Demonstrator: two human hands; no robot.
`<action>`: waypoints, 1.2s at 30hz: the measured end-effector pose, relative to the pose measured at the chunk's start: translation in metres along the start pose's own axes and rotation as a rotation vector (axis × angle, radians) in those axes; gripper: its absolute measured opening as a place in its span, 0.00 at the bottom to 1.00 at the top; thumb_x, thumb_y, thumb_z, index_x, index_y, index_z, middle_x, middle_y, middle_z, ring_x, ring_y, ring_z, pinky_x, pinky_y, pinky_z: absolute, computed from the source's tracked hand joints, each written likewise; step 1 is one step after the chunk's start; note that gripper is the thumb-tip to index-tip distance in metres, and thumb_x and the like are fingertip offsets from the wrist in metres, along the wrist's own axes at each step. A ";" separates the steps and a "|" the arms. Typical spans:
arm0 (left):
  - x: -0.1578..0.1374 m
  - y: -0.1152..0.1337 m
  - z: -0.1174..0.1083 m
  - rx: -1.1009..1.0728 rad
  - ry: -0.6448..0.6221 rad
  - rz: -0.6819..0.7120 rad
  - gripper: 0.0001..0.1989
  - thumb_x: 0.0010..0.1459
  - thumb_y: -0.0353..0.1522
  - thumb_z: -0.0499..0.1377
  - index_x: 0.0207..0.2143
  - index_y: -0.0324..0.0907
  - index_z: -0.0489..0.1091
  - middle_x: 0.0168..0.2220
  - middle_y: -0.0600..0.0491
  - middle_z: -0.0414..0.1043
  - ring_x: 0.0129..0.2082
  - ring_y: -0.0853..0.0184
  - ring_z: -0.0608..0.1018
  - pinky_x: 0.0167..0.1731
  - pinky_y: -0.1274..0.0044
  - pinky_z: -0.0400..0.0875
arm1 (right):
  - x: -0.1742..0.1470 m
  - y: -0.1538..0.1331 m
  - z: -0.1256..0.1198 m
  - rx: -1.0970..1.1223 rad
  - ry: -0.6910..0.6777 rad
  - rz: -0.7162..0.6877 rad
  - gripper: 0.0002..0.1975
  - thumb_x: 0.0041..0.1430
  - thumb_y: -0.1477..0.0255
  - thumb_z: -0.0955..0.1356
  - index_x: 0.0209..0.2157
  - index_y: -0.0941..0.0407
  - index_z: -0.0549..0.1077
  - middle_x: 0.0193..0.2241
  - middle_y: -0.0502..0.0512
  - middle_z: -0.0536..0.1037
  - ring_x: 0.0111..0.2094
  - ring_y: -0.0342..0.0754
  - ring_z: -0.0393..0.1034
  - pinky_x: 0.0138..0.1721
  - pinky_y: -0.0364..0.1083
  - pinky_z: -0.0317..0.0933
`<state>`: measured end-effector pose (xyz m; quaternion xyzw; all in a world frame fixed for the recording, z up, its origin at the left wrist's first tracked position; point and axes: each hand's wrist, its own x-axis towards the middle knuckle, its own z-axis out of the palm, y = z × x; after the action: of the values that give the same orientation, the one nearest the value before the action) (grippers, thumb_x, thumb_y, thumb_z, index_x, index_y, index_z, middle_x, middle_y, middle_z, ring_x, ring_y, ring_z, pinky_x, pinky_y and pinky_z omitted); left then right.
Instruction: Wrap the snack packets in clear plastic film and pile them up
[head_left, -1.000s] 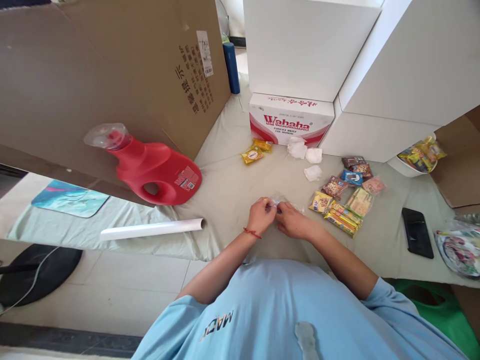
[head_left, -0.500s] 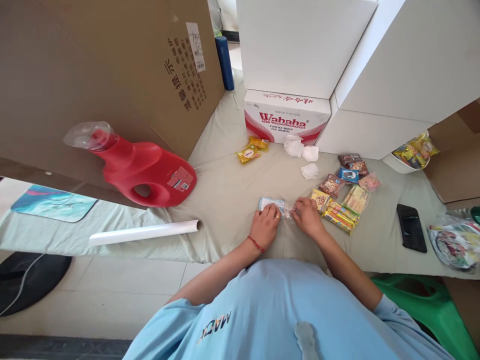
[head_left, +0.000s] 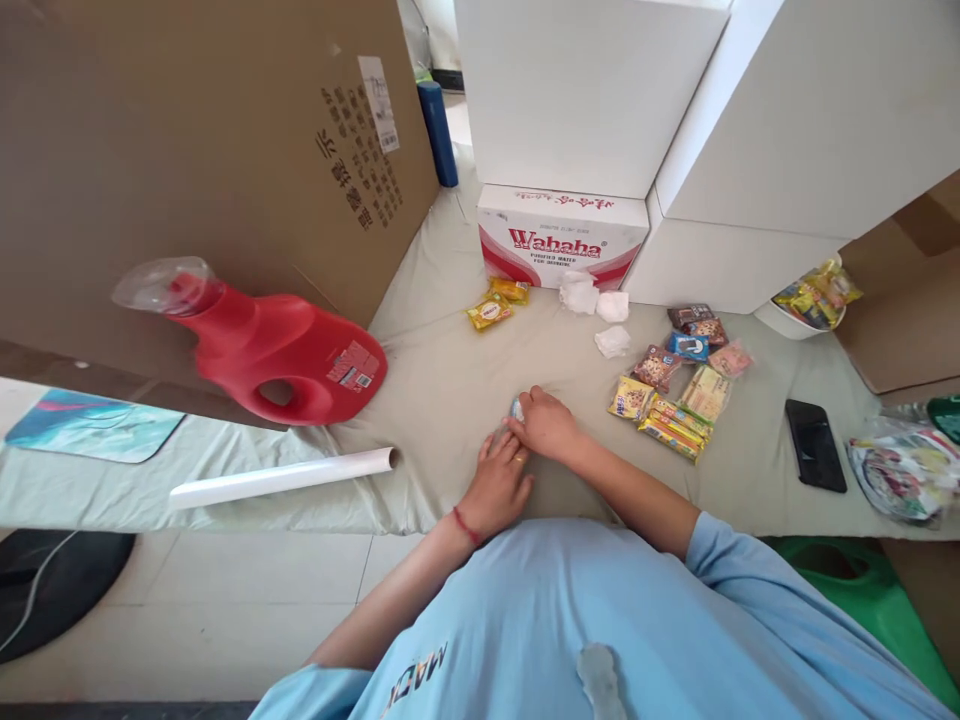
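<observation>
A small blue-and-white packet (head_left: 517, 409) lies on the cloth-covered table in front of me, mostly hidden. My right hand (head_left: 546, 422) curls its fingers over the packet and holds it. Just below, my left hand (head_left: 495, 485) rests on the cloth with its fingers stretched out and their tips close to the packet and the right hand; contact there is hard to make out. To the right sit several wrapped snacks, among them yellow biscuit packets (head_left: 673, 430), a brown packet (head_left: 656, 367) and a blue packet (head_left: 688, 346).
Crumpled white tissues (head_left: 613, 342) and yellow packets (head_left: 490, 310) lie before a Wahaba-style water carton (head_left: 562, 240). At left are a red jug (head_left: 300, 350), a white roll (head_left: 285, 477) and a large cardboard box (head_left: 225, 130). A phone (head_left: 816, 445) and a snack bowl (head_left: 795, 323) are at right.
My right hand has moved left and now covers the packet. My left hand has slid down and left off it, its fingers now extended. The view has shifted slightly.
</observation>
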<state>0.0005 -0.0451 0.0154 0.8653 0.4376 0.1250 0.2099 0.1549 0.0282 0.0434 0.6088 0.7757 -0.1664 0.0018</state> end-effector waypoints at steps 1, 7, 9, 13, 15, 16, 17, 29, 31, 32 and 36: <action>-0.011 -0.006 -0.002 -0.013 0.013 -0.011 0.22 0.62 0.29 0.55 0.58 0.40 0.70 0.63 0.41 0.70 0.68 0.52 0.65 0.68 0.50 0.55 | -0.005 -0.001 0.003 -0.017 0.034 -0.031 0.23 0.70 0.54 0.63 0.52 0.60 0.71 0.50 0.68 0.74 0.49 0.58 0.70 0.48 0.51 0.64; -0.049 -0.035 0.005 -0.057 0.239 -0.099 0.12 0.66 0.30 0.53 0.42 0.45 0.77 0.52 0.48 0.79 0.63 0.51 0.71 0.61 0.51 0.68 | -0.024 0.004 0.007 -0.015 0.041 -0.027 0.15 0.66 0.66 0.69 0.51 0.58 0.73 0.50 0.66 0.73 0.52 0.59 0.67 0.54 0.53 0.63; -0.051 -0.039 0.006 -0.075 0.297 -0.112 0.11 0.66 0.31 0.54 0.41 0.46 0.77 0.50 0.48 0.80 0.62 0.51 0.72 0.60 0.52 0.69 | -0.022 0.016 -0.005 0.001 0.026 -0.015 0.12 0.69 0.74 0.64 0.50 0.58 0.74 0.50 0.65 0.75 0.51 0.56 0.68 0.54 0.52 0.63; -0.052 -0.043 0.002 -0.092 0.361 -0.128 0.11 0.66 0.32 0.54 0.40 0.46 0.77 0.46 0.48 0.81 0.60 0.51 0.74 0.60 0.51 0.70 | -0.009 0.072 -0.049 0.178 0.069 0.058 0.15 0.71 0.72 0.60 0.52 0.57 0.74 0.47 0.60 0.80 0.46 0.51 0.73 0.49 0.46 0.65; -0.051 -0.045 0.000 -0.092 0.374 -0.135 0.11 0.66 0.33 0.54 0.41 0.45 0.77 0.45 0.47 0.81 0.59 0.51 0.75 0.59 0.51 0.70 | 0.000 0.106 -0.067 0.250 0.058 0.099 0.16 0.70 0.73 0.61 0.54 0.57 0.74 0.45 0.56 0.81 0.45 0.49 0.74 0.47 0.45 0.65; -0.050 -0.045 0.000 -0.094 0.378 -0.139 0.11 0.66 0.33 0.54 0.41 0.46 0.77 0.45 0.47 0.81 0.59 0.51 0.75 0.59 0.52 0.70 | 0.004 0.121 -0.073 0.225 0.020 0.118 0.16 0.69 0.74 0.62 0.53 0.57 0.75 0.45 0.55 0.82 0.44 0.49 0.74 0.46 0.44 0.65; -0.049 -0.046 0.000 -0.097 0.381 -0.144 0.12 0.66 0.33 0.53 0.41 0.46 0.77 0.45 0.47 0.81 0.59 0.51 0.75 0.59 0.52 0.71 | 0.007 0.132 -0.076 0.173 -0.020 0.140 0.16 0.67 0.75 0.62 0.52 0.57 0.76 0.44 0.56 0.82 0.43 0.49 0.74 0.45 0.44 0.65; -0.040 -0.049 0.012 -0.138 0.402 -0.198 0.11 0.66 0.33 0.53 0.39 0.46 0.76 0.43 0.48 0.80 0.56 0.54 0.78 0.57 0.56 0.71 | 0.048 0.190 -0.080 -0.065 0.100 0.260 0.19 0.60 0.80 0.66 0.52 0.59 0.77 0.53 0.69 0.75 0.53 0.59 0.67 0.49 0.50 0.61; -0.042 -0.048 0.010 -0.170 0.410 -0.200 0.12 0.66 0.33 0.52 0.39 0.46 0.76 0.43 0.48 0.80 0.55 0.55 0.78 0.57 0.57 0.72 | 0.056 0.205 -0.084 0.005 0.083 0.266 0.15 0.58 0.80 0.68 0.46 0.60 0.79 0.50 0.68 0.77 0.50 0.56 0.69 0.49 0.48 0.60; -0.043 -0.047 0.008 -0.193 0.422 -0.207 0.12 0.67 0.34 0.52 0.39 0.46 0.76 0.43 0.48 0.80 0.55 0.55 0.78 0.57 0.58 0.72 | 0.058 0.210 -0.086 0.032 0.082 0.273 0.12 0.58 0.79 0.68 0.43 0.61 0.80 0.48 0.67 0.78 0.48 0.55 0.70 0.48 0.47 0.60; -0.047 -0.039 -0.004 -0.345 0.509 -0.328 0.12 0.68 0.38 0.54 0.41 0.46 0.76 0.45 0.48 0.78 0.51 0.59 0.79 0.53 0.63 0.76 | 0.041 0.205 -0.085 0.134 0.210 0.288 0.11 0.64 0.75 0.64 0.43 0.60 0.77 0.43 0.62 0.79 0.43 0.51 0.71 0.45 0.46 0.62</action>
<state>-0.0557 -0.0616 -0.0010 0.6762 0.5818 0.3735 0.2546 0.3552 0.1309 0.0625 0.7262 0.6637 -0.1514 -0.0958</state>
